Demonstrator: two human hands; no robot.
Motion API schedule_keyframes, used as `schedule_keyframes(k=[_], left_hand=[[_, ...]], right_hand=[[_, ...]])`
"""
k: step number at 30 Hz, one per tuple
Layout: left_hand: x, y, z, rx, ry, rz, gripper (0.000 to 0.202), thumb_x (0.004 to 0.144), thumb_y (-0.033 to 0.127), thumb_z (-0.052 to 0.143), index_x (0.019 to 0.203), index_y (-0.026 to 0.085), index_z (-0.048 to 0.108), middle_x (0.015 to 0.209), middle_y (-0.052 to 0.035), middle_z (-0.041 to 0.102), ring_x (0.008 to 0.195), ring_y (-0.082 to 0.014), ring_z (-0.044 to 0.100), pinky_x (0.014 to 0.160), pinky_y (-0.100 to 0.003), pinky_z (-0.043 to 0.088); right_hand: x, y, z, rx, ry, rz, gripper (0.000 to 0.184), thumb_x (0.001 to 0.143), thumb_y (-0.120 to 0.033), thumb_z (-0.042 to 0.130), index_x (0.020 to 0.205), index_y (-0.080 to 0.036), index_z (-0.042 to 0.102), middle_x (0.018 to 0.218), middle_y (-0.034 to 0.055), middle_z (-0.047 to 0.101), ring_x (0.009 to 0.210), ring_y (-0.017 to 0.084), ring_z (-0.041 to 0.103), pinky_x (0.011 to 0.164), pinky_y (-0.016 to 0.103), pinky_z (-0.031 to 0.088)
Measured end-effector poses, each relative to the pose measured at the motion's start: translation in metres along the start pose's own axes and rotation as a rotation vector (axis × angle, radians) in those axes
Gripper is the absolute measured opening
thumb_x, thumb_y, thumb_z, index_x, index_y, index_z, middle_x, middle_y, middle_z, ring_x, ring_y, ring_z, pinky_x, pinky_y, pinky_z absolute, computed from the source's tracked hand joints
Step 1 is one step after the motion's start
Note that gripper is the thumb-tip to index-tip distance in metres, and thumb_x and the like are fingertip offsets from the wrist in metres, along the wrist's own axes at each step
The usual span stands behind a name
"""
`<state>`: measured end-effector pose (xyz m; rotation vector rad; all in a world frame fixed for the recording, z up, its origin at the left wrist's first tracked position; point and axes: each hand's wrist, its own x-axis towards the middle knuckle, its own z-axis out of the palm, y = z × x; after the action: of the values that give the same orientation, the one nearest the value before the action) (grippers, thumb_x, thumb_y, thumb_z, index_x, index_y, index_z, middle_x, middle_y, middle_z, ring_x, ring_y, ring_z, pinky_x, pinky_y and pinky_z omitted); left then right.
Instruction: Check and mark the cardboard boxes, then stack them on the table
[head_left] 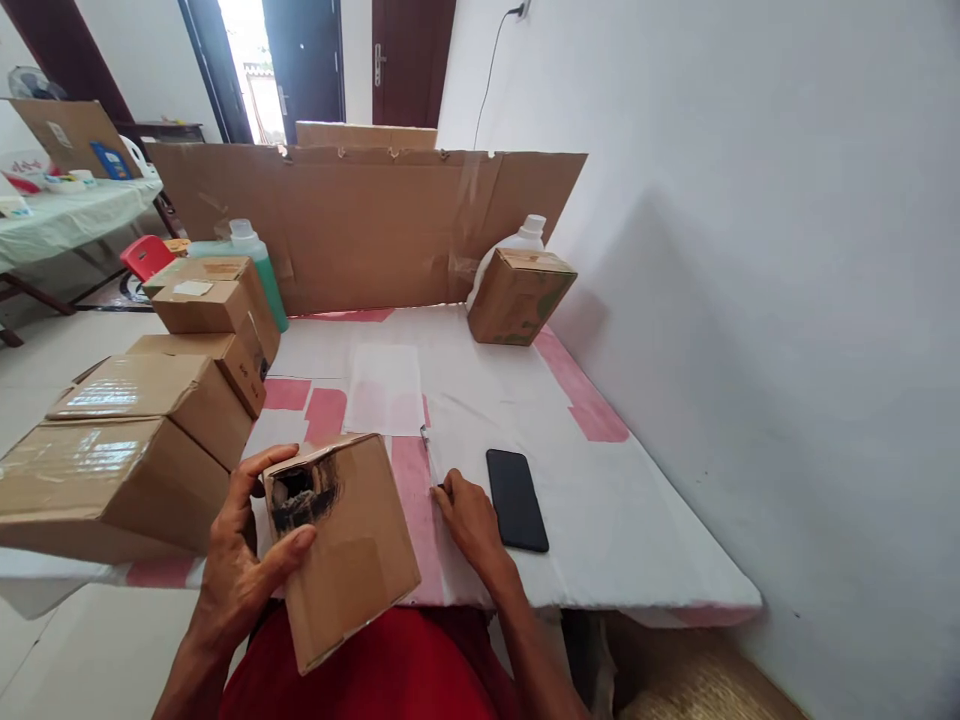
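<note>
My left hand [244,560] grips a small cardboard box [360,540] by its left side, thumb on the face towards me and fingers over the top edge. The box is tilted above the table's near edge. Its upper left corner has a ragged dark hole [296,490] with black smears around it. My right hand [469,515] rests on the table to the right of the box, its fingers pinched around a thin, slim tool [426,440] with a dark tip; most of it is hidden, so its kind is unclear. Beside that hand lies a black smartphone [517,500].
Several cardboard boxes [150,390] line the left side, with a green liquid bottle [262,265] behind. Far right, another box [521,295] leans by a white jug [532,230]. A cardboard panel [375,230] closes the back; a white wall [750,300] stands right.
</note>
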<state>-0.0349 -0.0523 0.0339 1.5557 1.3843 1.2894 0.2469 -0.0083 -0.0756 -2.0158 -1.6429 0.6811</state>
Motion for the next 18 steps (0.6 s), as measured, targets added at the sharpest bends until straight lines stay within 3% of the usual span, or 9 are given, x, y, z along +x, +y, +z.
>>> schedule_keyframes(k=[3, 6, 8, 12, 18], left_hand=[[0.000, 0.002, 0.001, 0.030, -0.002, 0.014, 0.068, 0.079, 0.057, 0.077, 0.136, 0.026, 0.057, 0.126, -0.0069, 0.065, 0.105, -0.0262, 0.064, 0.084, -0.030, 0.053], [-0.001, 0.001, 0.001, 0.046, -0.007, 0.007, 0.067, 0.080, 0.056, 0.077, 0.137, 0.026, 0.057, 0.127, -0.0064, 0.064, 0.106, -0.0257, 0.063, 0.083, -0.029, 0.052], [-0.002, 0.000, 0.001, 0.047, -0.002, 0.020, 0.067, 0.081, 0.056, 0.076, 0.137, 0.026, 0.056, 0.127, -0.0064, 0.063, 0.108, -0.0259, 0.062, 0.084, -0.029, 0.052], [-0.002, -0.003, 0.001, 0.054, 0.017, 0.032, 0.069, 0.081, 0.058, 0.075, 0.139, 0.025, 0.056, 0.130, -0.0082, 0.063, 0.111, -0.0283, 0.062, 0.091, -0.034, 0.051], [0.001, -0.003, 0.004, 0.078, 0.002, 0.031, 0.068, 0.081, 0.061, 0.073, 0.137, 0.027, 0.057, 0.130, -0.0083, 0.064, 0.110, -0.0299, 0.062, 0.091, -0.037, 0.048]], right_hand=[[-0.008, -0.008, 0.008, -0.126, -0.012, 0.045, 0.008, 0.097, -0.021, 0.059, 0.090, -0.021, 0.059, 0.090, 0.0091, 0.074, 0.085, 0.025, 0.069, 0.070, 0.031, 0.038], [-0.011, -0.008, -0.005, -0.196, -0.003, 0.086, 0.014, 0.100, -0.034, 0.061, 0.095, -0.021, 0.062, 0.099, 0.0094, 0.074, 0.090, 0.026, 0.070, 0.074, 0.032, 0.042], [-0.014, 0.002, -0.022, -0.234, 0.048, 0.133, 0.023, 0.102, -0.043, 0.057, 0.103, -0.021, 0.062, 0.111, 0.0112, 0.071, 0.099, 0.027, 0.069, 0.079, 0.033, 0.045], [-0.025, 0.035, -0.052, -0.313, 0.176, 0.294, 0.043, 0.097, -0.045, 0.061, 0.123, -0.010, 0.057, 0.130, 0.0262, 0.058, 0.127, 0.042, 0.054, 0.095, 0.048, 0.046], [-0.024, 0.058, -0.054, -0.199, 0.149, 0.396, 0.062, 0.080, -0.050, 0.076, 0.120, -0.006, 0.058, 0.126, 0.0303, 0.061, 0.124, 0.047, 0.058, 0.092, 0.052, 0.051]])
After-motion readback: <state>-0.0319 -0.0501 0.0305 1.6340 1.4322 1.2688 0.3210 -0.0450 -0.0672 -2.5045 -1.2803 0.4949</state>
